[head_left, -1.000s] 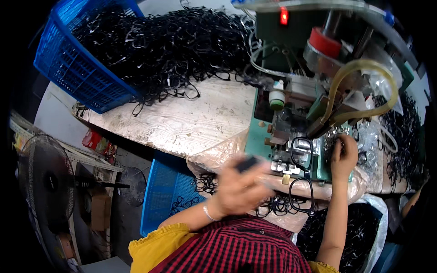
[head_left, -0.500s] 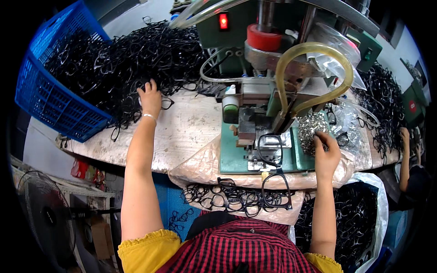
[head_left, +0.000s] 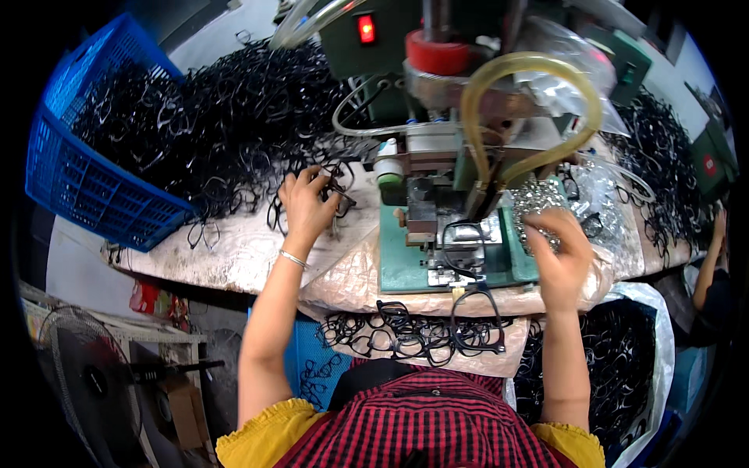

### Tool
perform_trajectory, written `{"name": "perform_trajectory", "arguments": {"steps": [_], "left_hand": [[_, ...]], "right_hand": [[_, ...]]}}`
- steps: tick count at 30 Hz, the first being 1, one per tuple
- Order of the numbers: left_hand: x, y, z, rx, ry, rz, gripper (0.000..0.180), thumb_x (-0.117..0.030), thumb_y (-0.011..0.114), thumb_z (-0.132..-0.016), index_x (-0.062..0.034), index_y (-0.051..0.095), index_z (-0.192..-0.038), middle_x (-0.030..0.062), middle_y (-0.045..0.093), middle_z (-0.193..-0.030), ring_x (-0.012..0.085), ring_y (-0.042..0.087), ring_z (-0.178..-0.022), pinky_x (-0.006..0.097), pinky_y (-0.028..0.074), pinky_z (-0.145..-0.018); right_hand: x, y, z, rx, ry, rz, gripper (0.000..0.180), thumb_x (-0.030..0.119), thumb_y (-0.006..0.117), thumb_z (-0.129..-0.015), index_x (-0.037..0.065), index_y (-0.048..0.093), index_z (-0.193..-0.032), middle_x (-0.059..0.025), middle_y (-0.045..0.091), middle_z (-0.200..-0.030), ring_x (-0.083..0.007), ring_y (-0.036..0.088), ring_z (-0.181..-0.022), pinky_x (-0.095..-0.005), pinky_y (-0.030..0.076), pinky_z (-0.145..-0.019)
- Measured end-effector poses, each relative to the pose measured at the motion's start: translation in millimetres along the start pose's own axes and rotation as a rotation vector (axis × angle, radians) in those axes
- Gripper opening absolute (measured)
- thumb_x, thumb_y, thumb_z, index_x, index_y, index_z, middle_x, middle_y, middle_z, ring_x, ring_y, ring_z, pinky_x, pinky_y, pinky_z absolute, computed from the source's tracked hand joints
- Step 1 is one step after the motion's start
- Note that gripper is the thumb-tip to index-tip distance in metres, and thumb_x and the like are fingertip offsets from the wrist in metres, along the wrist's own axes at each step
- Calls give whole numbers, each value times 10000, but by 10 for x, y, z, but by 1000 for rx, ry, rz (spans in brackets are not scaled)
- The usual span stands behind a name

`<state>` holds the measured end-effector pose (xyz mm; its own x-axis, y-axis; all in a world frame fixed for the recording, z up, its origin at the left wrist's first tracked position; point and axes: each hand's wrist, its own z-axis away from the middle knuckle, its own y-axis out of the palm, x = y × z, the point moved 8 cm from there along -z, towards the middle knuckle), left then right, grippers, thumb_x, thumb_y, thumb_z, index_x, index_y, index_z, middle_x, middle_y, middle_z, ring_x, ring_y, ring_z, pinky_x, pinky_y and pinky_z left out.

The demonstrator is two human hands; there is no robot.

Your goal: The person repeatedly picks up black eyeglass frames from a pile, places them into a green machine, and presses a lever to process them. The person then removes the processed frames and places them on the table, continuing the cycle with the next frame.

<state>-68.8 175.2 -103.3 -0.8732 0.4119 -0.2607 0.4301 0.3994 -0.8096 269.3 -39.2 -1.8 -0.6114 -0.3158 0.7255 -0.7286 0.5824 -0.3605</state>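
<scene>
My left hand (head_left: 306, 209) is over the bench left of the green press, its fingers closed on black eyeglass frames (head_left: 343, 200); how many it grips I cannot tell. My right hand (head_left: 568, 261) is by the heap of small shiny metal parts (head_left: 538, 195) at the right of the press. Its thumb and fingers are curled together, and anything between them is too small or hidden to make out. One black eyeglass frame (head_left: 501, 321) rests on the metal fixture (head_left: 456, 271) at the front of the press (head_left: 398, 265), partly hanging over the bench edge.
A dark pile of eyeglass frames (head_left: 226, 117) spreads beside a tilted blue basket (head_left: 101, 187). More frames (head_left: 406, 339) lie on brown paper before me. A white-lined sack of frames (head_left: 589, 370) stands at lower right. A yellowish hose (head_left: 530, 62) loops over the press. Another person's arm (head_left: 708, 257) shows far right.
My left hand has drawn back from the pile, rightward and nearer, bringing eyeglass frames along. My right hand stays by the metal parts, with its fingers shifted slightly. The view has moved a little.
</scene>
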Motion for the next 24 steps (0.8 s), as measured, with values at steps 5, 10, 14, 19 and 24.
{"name": "perform_trajectory", "arguments": {"steps": [5, 10, 14, 19, 24], "left_hand": [[152, 252, 262, -144, -220, 188, 242, -256, 706, -784, -43, 701, -899, 76, 648, -1111, 303, 514, -1030, 434, 376, -900], [-98, -334, -138, -329, 3, 99, 146, -164, 646, -880, -52, 675, -970, 94, 664, -1003, 292, 567, -913, 354, 417, -811], [-36, -899, -707, -515, 67, 444, 184, -178, 562, -990, -23, 637, -924, 110, 686, -840, 227, 598, -678, 287, 423, -632], [-392, -1451, -354, -219, -213, 1355, 316, -288, 397, -1045, -25, 547, -955, 112, 675, -749, 194, 624, -656, 325, 512, -682], [-2034, -866, 858, 1074, -460, 1753, 249, -247, 417, -1014, -18, 501, -964, 244, 666, -818, 287, 667, -643, 315, 534, -506]], "right_hand": [[-228, 506, -90, -56, 212, -389, 304, -5, 704, -784, -26, 593, -1066, -49, 659, -898, -117, 606, -837, -259, 482, -794], [-204, 507, -1, -95, 296, -552, 435, -35, 686, -810, -38, 509, -1208, -58, 650, -889, -98, 594, -875, -219, 464, -801], [-56, 634, -38, -2, 355, -755, 508, -30, 689, -812, -45, 475, -1272, -60, 659, -916, -108, 602, -921, -241, 459, -878], [218, 586, 32, -25, 423, -757, 548, -36, 667, -819, -50, 438, -1317, -109, 662, -1074, -158, 604, -1015, -316, 447, -955], [-82, 312, 52, 105, 177, -333, 397, 31, 664, -799, 37, 634, -1195, -160, 614, -1258, -264, 582, -1181, -369, 414, -1042]]}}
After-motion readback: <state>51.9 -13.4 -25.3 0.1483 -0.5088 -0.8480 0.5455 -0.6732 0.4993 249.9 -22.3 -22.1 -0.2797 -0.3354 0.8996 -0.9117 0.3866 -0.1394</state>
